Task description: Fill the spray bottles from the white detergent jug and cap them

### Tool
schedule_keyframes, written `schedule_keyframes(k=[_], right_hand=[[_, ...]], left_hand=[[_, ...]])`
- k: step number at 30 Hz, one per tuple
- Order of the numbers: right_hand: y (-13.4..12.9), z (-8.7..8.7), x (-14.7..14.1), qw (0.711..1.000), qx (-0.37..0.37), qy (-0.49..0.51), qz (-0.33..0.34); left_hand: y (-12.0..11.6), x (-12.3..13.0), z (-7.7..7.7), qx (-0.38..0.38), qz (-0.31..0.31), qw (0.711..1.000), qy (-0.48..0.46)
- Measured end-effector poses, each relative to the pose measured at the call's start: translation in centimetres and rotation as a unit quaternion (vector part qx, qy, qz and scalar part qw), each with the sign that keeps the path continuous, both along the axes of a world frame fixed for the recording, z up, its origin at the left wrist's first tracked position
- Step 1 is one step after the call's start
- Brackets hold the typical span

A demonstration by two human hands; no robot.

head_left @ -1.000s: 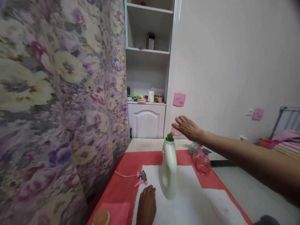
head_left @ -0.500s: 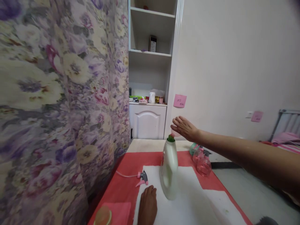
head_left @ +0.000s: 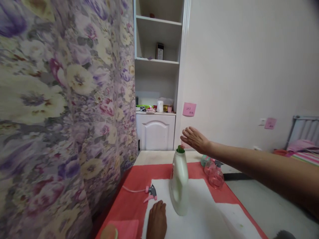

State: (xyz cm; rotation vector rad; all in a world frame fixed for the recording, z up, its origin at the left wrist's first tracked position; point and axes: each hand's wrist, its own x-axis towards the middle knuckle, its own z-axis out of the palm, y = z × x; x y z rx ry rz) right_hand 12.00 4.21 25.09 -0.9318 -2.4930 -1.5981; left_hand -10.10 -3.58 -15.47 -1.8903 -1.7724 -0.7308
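Note:
A pale green jug with a handle stands upright on a white sheet. In its mouth sits a green piece that looks like a small funnel. Just above and to the right, my right hand has its fingers curled round a see-through pink bottle, mostly hidden, its end tipped toward the green piece. My left hand lies palm down on the sheet, left of the jug and apart from it, with nothing visible in it. Beyond its fingertips is a grey and pink spray trigger with a tube.
Several spray bottles stand at the right edge of the red-covered table. A round container is at the front left, partly cut off. A floral curtain hangs along the left; a white cabinet stands behind.
The view has tilted up slightly, so everything sits a little lower. My right hand and the pink bottle stay over the jug's mouth, perhaps slightly lower. My left hand keeps its place.

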Motion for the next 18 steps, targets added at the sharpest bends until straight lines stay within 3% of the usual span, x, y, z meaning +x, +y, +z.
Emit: schedule_keyframes(k=[6,11,15,18], right_hand=[[0.2,-0.6,1.9,0.997,-0.052,0.064,0.001],[0.8,-2.2,3.9,0.977,-0.134,0.164,0.011],[0.9,-4.2,5.5,0.929,-0.22,0.297,0.023],[0.2,-7.1,7.3,0.862,-0.283,0.419,0.032]], left_hand=[[0.2,-0.4,-0.1,0.009,-0.021,1.0,0.009],[-0.2,-0.2,0.6,0.016,-0.03,0.999,-0.018],[-0.5,-0.1,1.6,0.012,-0.041,0.999,-0.031],[-0.6,-0.1,2.0,0.007,-0.043,0.999,-0.028]])
